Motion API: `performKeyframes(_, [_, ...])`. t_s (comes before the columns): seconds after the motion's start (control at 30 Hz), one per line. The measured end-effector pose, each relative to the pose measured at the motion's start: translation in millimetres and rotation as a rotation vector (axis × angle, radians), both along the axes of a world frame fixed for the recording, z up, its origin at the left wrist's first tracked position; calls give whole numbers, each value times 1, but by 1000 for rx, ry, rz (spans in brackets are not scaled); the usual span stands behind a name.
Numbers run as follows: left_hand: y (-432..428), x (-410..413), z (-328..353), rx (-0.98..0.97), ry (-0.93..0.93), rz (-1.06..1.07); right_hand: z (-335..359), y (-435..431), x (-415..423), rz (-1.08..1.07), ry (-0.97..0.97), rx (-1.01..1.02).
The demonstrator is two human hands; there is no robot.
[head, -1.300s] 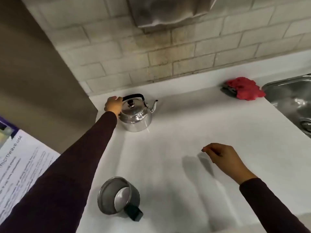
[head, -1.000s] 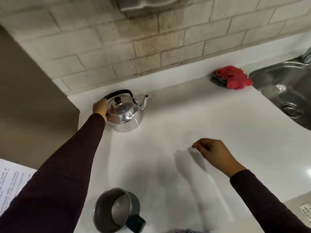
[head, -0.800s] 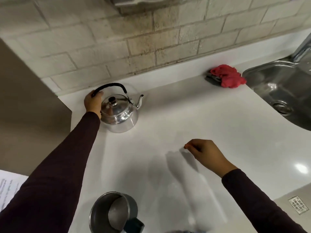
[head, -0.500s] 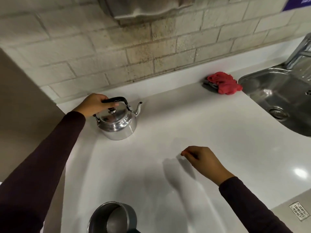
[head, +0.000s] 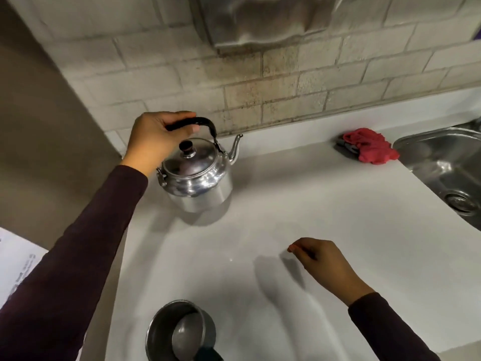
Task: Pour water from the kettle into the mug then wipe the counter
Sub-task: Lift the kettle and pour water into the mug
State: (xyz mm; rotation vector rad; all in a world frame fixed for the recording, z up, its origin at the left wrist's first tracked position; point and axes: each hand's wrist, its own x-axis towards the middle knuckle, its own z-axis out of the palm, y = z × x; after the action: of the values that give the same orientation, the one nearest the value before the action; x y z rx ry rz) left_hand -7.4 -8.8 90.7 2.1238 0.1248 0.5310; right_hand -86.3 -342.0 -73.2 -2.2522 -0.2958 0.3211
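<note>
Kettle (head: 197, 175): shiny metal, domed lid with a dark knob, thin spout aimed toward 2 o'clock; it sits at about 11 o'clock on the table, upright.
Left hand (head: 153, 140): clamped around the left end of the kettle's black bail handle (head: 200, 123), fingers curled over it, thumb beneath; dark sleeve running back toward 7 o'clock.
Right hand (head: 322, 261): loosely curled, fingertips drawn together on nothing, hovering low over the table at about 4 o'clock, well apart from the kettle.
Mug (head: 179, 332): metal, dark handle, at 6 o'clock by the near edge, mouth open upward; between the two forearms, well apart from the kettle.
Table (head: 312, 199): pale, smooth, faintly glossy.
Red cloth (head: 369, 148): crumpled at 2 o'clock, just beside the sink.
Sink (head: 447, 165): steel basin at 3 o'clock, drain visible.
Wall (head: 286, 82): pale brick, stained below a metal fixture (head: 263, 19) at 12 o'clock.
Paper sheet (head: 15, 264): printed, at 9 o'clock.
</note>
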Motion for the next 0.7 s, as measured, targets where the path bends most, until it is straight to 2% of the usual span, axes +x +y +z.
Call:
performKeyframes(0.33, [-61,-146,89,191,-173,212,18,-15,6,193,-93,68])
performKeyframes(0.5, [-78,-224,103,229,-135,372,28,-19,7,302,-115,96])
performKeyframes(0.7, [-91,-302,89,216,-33,502,31,-17,-5,423,-104,100])
